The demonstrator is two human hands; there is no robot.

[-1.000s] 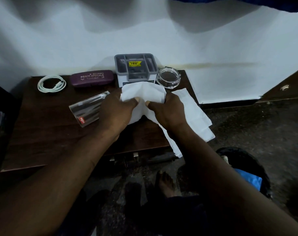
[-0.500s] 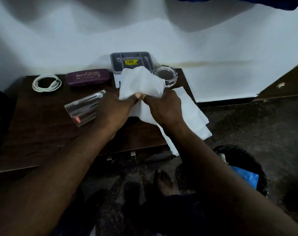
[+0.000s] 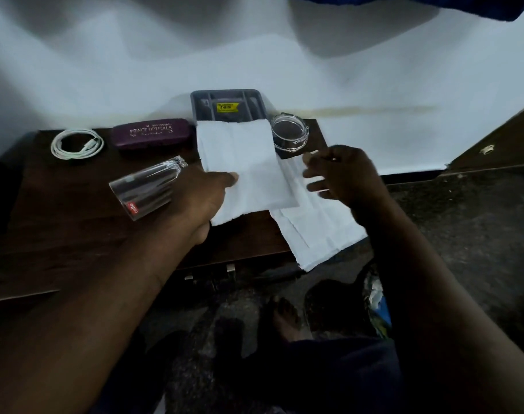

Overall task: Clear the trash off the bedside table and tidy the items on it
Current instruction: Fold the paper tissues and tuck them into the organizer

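A dark worktop (image 3: 60,234) stands against a white wall. In front of the grey organiser (image 3: 227,107), the left hand (image 3: 195,198) pinches a white tissue (image 3: 239,156); the right hand (image 3: 344,174) hovers spread, empty. Trash-clearing, seemingly; next, gather it with the second tissue (image 3: 320,231).

Dim indoor light. The pale wall (image 3: 344,70) is brightest, crossed by broad soft shadows; desk (image 3: 60,234) and floor (image 3: 479,219) sink into darkness. Edges bend; right hand (image 3: 341,174) blurs.
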